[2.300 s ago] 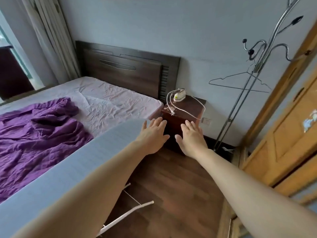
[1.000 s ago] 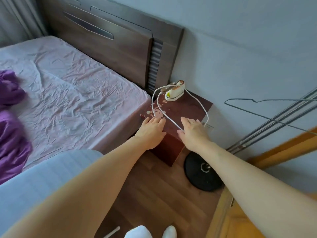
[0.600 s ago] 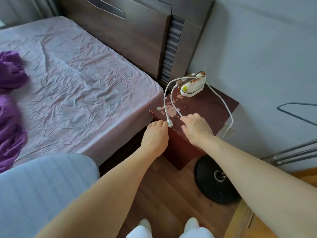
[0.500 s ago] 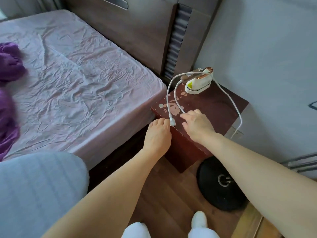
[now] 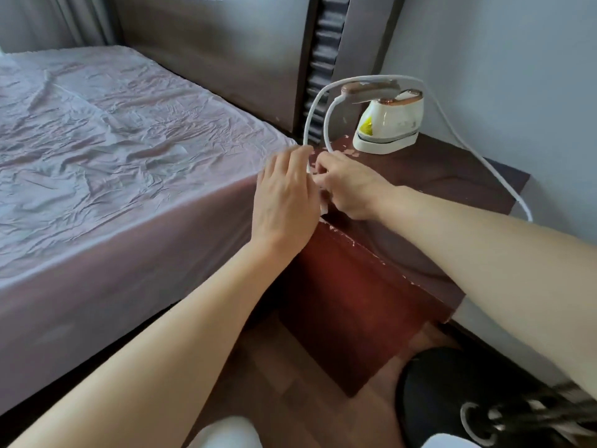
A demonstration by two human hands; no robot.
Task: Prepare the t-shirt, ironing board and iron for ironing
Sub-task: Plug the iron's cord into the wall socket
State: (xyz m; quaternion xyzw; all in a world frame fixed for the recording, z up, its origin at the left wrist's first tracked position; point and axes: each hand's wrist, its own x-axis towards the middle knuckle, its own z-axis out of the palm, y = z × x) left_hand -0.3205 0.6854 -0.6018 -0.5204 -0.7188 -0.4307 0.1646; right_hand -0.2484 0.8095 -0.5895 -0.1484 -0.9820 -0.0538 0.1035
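Iron (image 5: 387, 124) stands on bedside worktop (image 5: 436, 176), not yet moved. Left hand (image 5: 284, 198) half-open beside cord (image 5: 315, 114); right hand (image 5: 349, 185) pinches cord end. T-shirt, ironing board out of view.

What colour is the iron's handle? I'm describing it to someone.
Coppery brown, on a white iron; the head view shows it.

Only one view was given, taken from the head of the person and directed forward and down. The bedside table (image 5: 429, 176) was seen from close above, with the bed (image 5: 113, 150) at the left and the wall (image 5: 500, 59) behind. Both forearms were seen entering from the bottom edge. The wide lens bent the edges.
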